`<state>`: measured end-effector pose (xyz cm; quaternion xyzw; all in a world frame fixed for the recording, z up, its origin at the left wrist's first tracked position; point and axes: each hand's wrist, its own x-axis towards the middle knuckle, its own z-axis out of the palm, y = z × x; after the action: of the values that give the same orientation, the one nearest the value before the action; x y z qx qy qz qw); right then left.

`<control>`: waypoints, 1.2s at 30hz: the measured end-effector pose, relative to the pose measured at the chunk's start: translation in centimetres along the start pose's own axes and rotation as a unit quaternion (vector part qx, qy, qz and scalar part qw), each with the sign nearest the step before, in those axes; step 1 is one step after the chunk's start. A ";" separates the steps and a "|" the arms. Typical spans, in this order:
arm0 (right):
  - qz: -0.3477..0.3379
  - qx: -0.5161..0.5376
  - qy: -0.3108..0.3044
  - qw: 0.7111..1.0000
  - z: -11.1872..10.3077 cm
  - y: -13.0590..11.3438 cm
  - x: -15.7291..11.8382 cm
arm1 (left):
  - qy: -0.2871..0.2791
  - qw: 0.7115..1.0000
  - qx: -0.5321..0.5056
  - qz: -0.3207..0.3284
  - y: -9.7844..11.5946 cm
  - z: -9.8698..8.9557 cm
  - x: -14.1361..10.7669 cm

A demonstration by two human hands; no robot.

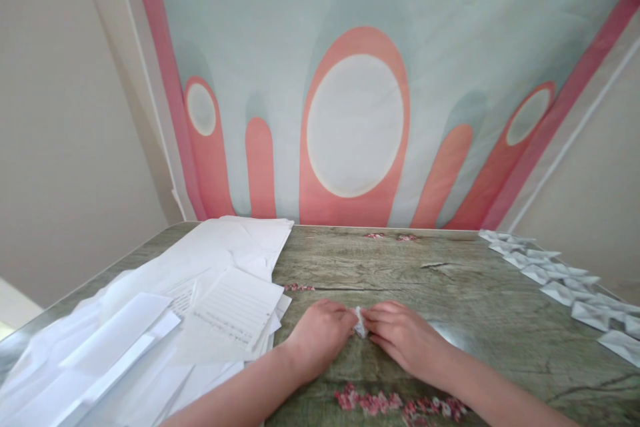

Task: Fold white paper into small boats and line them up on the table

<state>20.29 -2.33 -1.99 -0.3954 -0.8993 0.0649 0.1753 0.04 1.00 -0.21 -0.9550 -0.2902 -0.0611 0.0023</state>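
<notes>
A small folded piece of white paper (359,323) is pinched between my two hands, just above or on the wood-patterned table. My left hand (325,330) grips its left side with the fingers closed. From the right, my right hand (404,337) holds the other side, fingers together. Most of the folded paper is hidden behind the fingertips, so its full shape cannot be made out.
Loose white sheets and strips (225,313), some with printed lines, cover the left of the table (350,260). Several folded white paper pieces (563,293) stand in rows along the right edge. Behind the table hangs a pale green and coral backdrop (280,33).
</notes>
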 end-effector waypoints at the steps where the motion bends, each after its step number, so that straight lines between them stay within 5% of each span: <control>1: -0.003 0.002 0.011 1.000 0.2 0.2 0.0 | 0.010 1.000 -0.015 -0.001 -0.2 0.3 0.0; 13: -0.010 0.018 0.058 0.998 0.7 1.1 -0.1 | 0.095 0.986 -0.133 0.028 -1.7 1.6 0.1; 18: 0.025 0.045 0.080 0.995 1.0 0.9 -0.1 | 0.118 0.976 -0.183 -0.023 -1.6 1.6 0.3; 36: 0.154 0.157 0.125 0.967 1.6 0.6 0.6 | 0.098 0.957 -0.239 -0.132 -0.9 1.6 0.6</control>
<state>19.74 -1.41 -3.44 -0.5018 -0.7769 0.1815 0.3342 0.25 2.13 -1.73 -0.8703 -0.3884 -0.2217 -0.2062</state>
